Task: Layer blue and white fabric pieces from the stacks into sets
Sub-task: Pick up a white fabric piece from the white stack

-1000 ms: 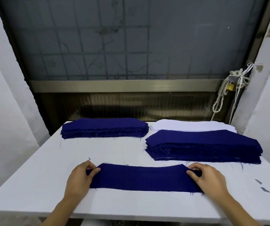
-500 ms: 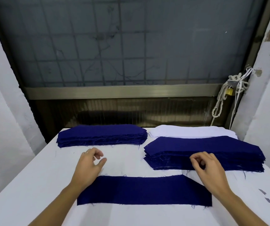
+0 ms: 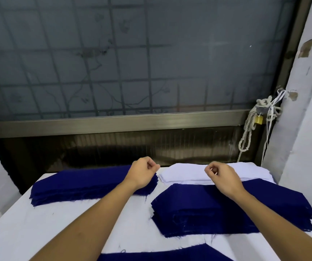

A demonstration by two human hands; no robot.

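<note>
A single blue fabric piece [image 3: 170, 254] lies flat at the near edge of the white table [image 3: 57, 223]. One blue stack [image 3: 87, 183] sits at the back left and a thicker blue stack [image 3: 208, 208] at the right. Behind the thicker stack lies the white stack [image 3: 187, 173]. My left hand [image 3: 144, 172] hovers over the right end of the back-left blue stack with curled fingers, holding nothing. My right hand [image 3: 221, 176] hovers over the white stack, also curled and holding nothing.
A frosted window with a metal frame rises right behind the table. A knotted white rope with a brass padlock [image 3: 258, 119] hangs at the back right. White walls close in on both sides of the table.
Both hands let go of the single blue piece and moved away from me to the back stacks. The piece stays flat at the near edge.
</note>
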